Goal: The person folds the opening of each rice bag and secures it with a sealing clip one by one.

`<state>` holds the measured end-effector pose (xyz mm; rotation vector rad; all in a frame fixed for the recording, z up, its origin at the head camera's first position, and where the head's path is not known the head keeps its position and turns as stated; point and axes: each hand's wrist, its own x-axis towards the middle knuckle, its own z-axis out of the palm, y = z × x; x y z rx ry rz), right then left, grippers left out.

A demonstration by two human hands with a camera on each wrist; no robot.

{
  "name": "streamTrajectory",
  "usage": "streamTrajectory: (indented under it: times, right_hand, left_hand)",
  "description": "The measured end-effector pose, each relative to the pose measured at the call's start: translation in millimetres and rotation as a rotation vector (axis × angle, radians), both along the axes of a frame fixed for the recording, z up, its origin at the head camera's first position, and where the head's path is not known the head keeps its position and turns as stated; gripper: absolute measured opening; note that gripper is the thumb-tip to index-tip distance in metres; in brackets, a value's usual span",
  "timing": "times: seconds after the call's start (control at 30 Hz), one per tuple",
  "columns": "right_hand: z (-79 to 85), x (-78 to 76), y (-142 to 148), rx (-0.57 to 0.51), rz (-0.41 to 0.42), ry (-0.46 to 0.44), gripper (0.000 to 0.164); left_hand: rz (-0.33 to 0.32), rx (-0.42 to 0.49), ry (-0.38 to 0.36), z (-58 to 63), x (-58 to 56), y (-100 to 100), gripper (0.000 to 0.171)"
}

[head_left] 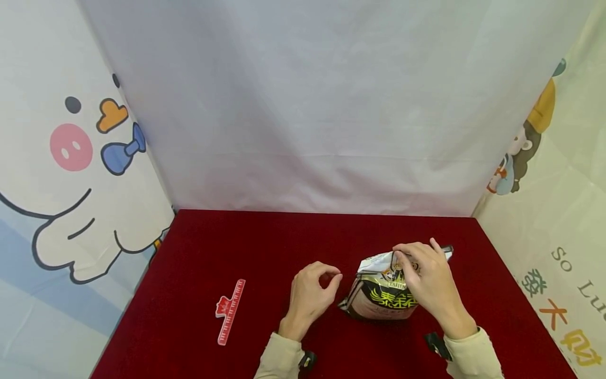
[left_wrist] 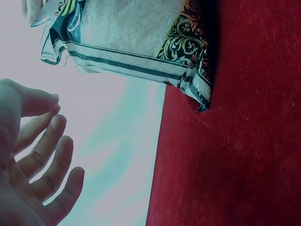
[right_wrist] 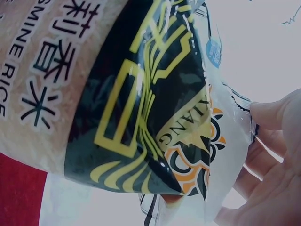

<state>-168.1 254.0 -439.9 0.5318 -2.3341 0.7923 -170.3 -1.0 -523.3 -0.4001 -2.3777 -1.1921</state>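
Black-and-clear plastic rice bag: I see its white top pinched in the fingers of the right hand; the left hand curves nearby, thumb and forefinger tips close together.

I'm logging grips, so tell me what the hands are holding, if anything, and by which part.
The right hand pinches the rice bag by its top edge. The left hand holds nothing.
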Motion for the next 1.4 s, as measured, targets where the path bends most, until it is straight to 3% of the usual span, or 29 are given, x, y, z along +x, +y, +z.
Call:
streamTrajectory:
  times: [0.37,1.4]
  right_hand:
    - [1.6,1.1,0.2,-0.004,0.000,0.001,0.016]
    - [1.0,1.7,-2.3,-0.004,-0.003,0.000,0.014]
  left_hand:
    - [0.024,0.001,-0.078,-1.9,-0.4,-8.6,0.006]
    - [0.097,-0.024,-0.159,-11.7,4.4,-36.9,0.005]
